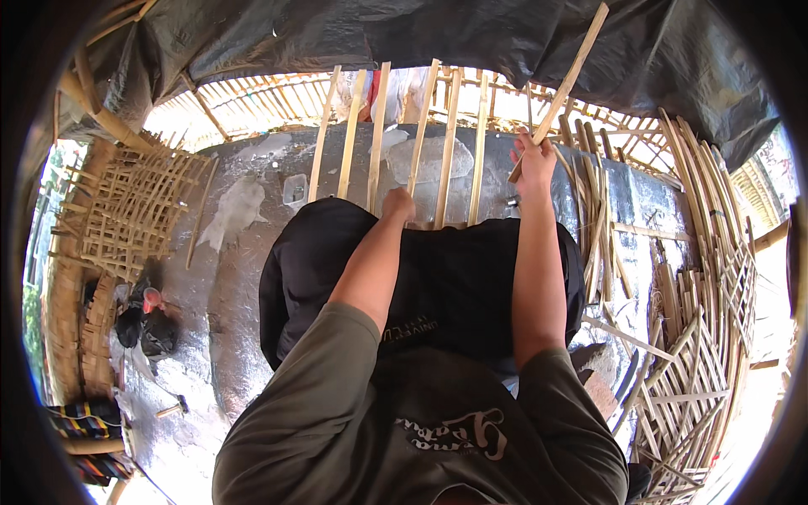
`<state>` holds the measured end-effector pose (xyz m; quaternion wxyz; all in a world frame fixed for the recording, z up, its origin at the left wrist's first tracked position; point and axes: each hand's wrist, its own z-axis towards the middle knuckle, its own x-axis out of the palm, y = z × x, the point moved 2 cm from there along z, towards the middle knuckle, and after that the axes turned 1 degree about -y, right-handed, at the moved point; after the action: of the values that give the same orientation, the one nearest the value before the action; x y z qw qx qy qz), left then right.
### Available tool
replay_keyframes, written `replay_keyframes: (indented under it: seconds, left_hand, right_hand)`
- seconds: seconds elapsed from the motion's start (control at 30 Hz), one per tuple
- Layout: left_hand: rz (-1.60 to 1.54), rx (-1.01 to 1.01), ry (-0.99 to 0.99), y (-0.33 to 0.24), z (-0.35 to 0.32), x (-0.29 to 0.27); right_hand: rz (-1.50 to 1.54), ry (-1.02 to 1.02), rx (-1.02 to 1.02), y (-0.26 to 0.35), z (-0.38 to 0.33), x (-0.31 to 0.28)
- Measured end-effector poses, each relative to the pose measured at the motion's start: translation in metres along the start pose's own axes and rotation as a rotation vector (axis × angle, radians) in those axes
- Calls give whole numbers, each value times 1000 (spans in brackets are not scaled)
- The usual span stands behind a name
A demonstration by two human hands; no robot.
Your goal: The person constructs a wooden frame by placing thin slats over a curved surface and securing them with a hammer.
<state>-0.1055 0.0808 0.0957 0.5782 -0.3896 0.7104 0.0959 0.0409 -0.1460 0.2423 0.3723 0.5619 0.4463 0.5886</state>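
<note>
My right hand (534, 164) is raised at the right, its fingers wrapped round a long bamboo strip (574, 74) that slants up and away to the right. My left hand (399, 204) is closed above my lap, at the near end of another bamboo strip (423, 126); the fingers are partly hidden. Several pale strips lie side by side, pointing away from me, including one left of that hand (378, 135) and one to its right (449, 147). Their near ends meet my dark-clothed knees (324, 244).
A woven bamboo panel (126, 210) leans at the left. Bundles of strips (699, 194) and a lattice piece (690, 396) stand at the right. A hammer (174, 407) lies on the floor sheet (194, 353). Black plastic sheeting (404, 34) hangs ahead. A grey stone slab (431, 160) lies under the strips.
</note>
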Motion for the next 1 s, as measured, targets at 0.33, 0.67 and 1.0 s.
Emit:
replay_keyframes:
  seconds: [0.33,0.67,1.0]
  left_hand:
    - [30,139,-342,-14,17,-34]
    - [425,276,-425,26,61,-183]
    - [641,301,-472,101,58,-264]
  right_hand:
    - [-5,-43,-28,-14,13,-26]
    - [-53,-160,-74,-44,38,-33]
    - [-124,-161,1,-70,49,-36]
